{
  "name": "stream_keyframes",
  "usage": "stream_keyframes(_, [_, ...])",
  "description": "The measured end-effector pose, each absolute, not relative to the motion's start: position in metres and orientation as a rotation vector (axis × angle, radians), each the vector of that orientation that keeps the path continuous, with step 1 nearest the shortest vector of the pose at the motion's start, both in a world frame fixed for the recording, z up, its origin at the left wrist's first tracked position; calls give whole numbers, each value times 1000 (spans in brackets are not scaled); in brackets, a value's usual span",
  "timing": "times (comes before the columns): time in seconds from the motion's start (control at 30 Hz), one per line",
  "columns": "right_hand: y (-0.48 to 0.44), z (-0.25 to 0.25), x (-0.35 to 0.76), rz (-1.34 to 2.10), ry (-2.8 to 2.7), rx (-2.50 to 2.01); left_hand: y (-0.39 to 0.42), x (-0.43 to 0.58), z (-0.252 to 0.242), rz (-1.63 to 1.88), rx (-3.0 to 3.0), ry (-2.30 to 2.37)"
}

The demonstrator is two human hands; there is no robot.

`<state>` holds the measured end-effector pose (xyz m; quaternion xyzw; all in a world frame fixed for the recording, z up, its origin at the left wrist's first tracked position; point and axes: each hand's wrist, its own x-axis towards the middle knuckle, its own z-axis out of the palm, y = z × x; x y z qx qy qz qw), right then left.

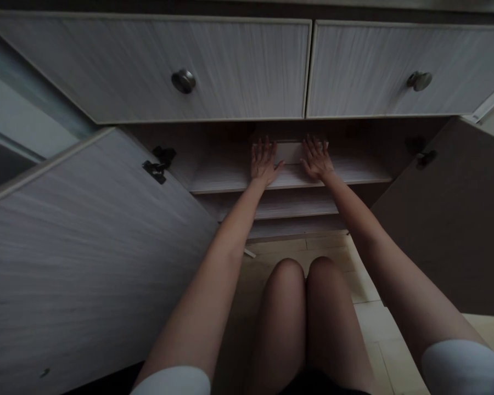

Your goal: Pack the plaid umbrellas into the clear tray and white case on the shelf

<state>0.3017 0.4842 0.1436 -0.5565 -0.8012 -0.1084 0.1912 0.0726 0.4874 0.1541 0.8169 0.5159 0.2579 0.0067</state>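
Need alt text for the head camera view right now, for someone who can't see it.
Both hands, left hand and right hand, lie flat on a pale box on the upper shelf of an open cabinet. Both cabinet doors stand open below two drawers.

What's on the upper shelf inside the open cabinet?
Both hands, left hand and right hand, rest flat on the upper shelf around a pale flat object. The dark back is unreadable.

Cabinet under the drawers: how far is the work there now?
Done: both cabinet doors stand open. In hand: left hand and right hand lie flat on the top shelf, fingers spread, holding nothing. Left: the lower shelf is untouched.
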Motion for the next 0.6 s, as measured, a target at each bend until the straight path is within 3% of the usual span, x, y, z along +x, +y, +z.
stream_keyframes(0.4, [488,153,302,-294,-2271,-1617,506,73,150,754,2592,1641])
stream_keyframes(0.6, [486,169,299,-130,-2197,-1628,492,76,167,785,2576,1630])
